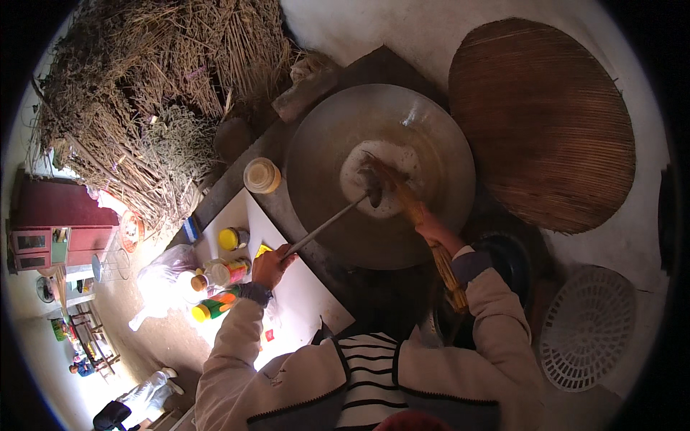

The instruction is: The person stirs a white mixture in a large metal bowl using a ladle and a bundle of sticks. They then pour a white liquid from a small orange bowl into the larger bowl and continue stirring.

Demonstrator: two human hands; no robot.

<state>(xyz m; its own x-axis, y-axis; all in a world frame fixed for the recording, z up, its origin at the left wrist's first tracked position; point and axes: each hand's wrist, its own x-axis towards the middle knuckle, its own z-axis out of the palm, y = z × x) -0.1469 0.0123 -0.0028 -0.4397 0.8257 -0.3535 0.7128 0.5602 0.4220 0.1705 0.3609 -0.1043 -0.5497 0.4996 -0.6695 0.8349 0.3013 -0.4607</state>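
Observation:
A wide metal wok (318, 134) lies before me with whitish, foamy liquid (396, 153) pooled at its bottom. My left hand (271, 266) grips the far end of a long thin handle (329, 223) that slants down into the wok. At its other end a dark tool head (373, 198) rests in the foam; its exact shape is unclear. My right hand (435, 230) is closed around a straw brush (411, 202). The brush's dark tip reaches into the liquid close to the tool head, and its bound tail sticks out behind my hand.
Left of the wok, a white worktop (318, 293) holds a yellow-lidded jar (233, 238) and several bottles. A lidded jar (262, 175) stands near the wok. On the right are a round woven lid (539, 124) and a white plastic basket (587, 328). Dry brushwood (178, 70) is heaped behind. Another person (140, 398) is at lower left.

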